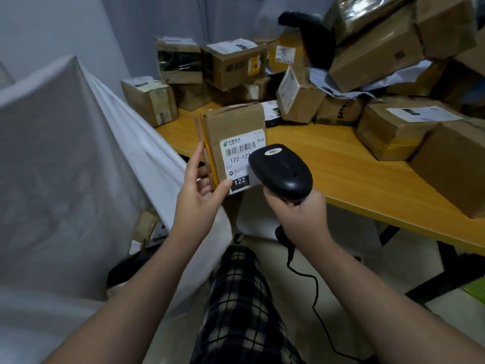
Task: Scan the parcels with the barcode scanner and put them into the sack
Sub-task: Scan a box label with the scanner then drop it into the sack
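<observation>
Nearest the person, the right hand (296, 216) is wrapped firmly round the handle of the barcode scanner (282, 170), and the cable (315, 290) hangs down from below the fist. The scanner's long axis runs up and leftward from that grip, with its head aimed at the parcel (233, 124). Beside it, the left hand (196, 198) pinches the parcel at its lower left corner, thumb on the front face and fingers behind a loose cardboard flap. The parcel stands above this grip with its long axis roughly upright, leaning slightly; its label (237, 156) faces the person and the barcode runs crosswise. The likely trouble is the read itself: the scanner's head overlaps the label's right part and seems very near it, so the code may be too close or partly outside the beam. The thumb also sits on the label's lower edge. A corner pinch on a flap could let the box twist or slip. Left of the holding hand rises the white sack (65, 153); beyond both grips lie the table (328, 158) and the other parcels (393, 122).
</observation>
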